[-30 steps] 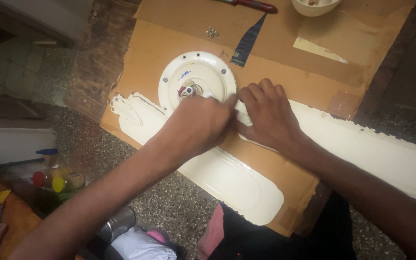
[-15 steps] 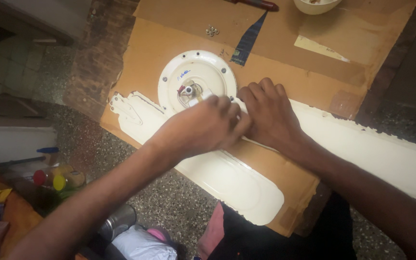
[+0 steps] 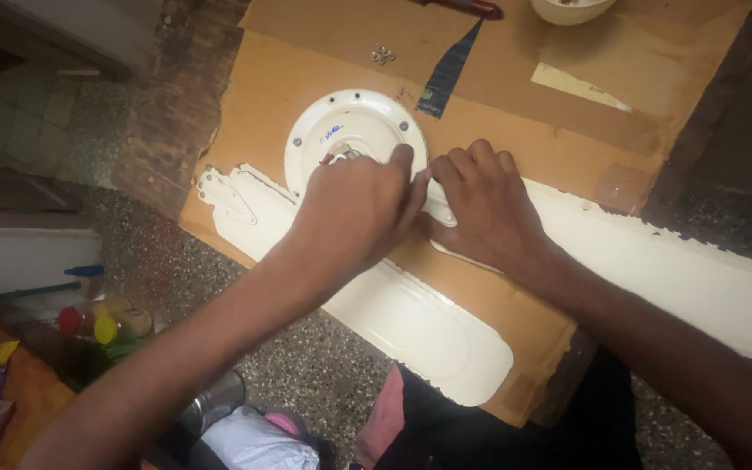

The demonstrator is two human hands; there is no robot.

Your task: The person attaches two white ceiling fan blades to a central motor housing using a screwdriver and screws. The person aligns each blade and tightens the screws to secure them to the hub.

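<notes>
A cream ceiling-fan hub [image 3: 350,130], round with screw holes along its rim, lies on a sheet of brown cardboard [image 3: 289,78]. My left hand [image 3: 354,213] covers the hub's near edge, its fingers curled and pinched together; what they hold is hidden. My right hand [image 3: 485,209] presses down on the inner end of a long cream fan blade [image 3: 681,270] where it meets the hub. The two hands touch at the fingertips. A second blade [image 3: 419,322] runs under my left forearm toward me.
A small cluster of screws [image 3: 382,55], a dark blue strip [image 3: 450,65], a red-handled tool [image 3: 472,7] and a white bowl [image 3: 567,9] sit at the cardboard's far side. Bottles with coloured caps [image 3: 102,326] stand on the speckled floor at left.
My left hand has slid slightly right along the hub's rim, closer to my right hand. The right hand has stayed on the blade's end.
</notes>
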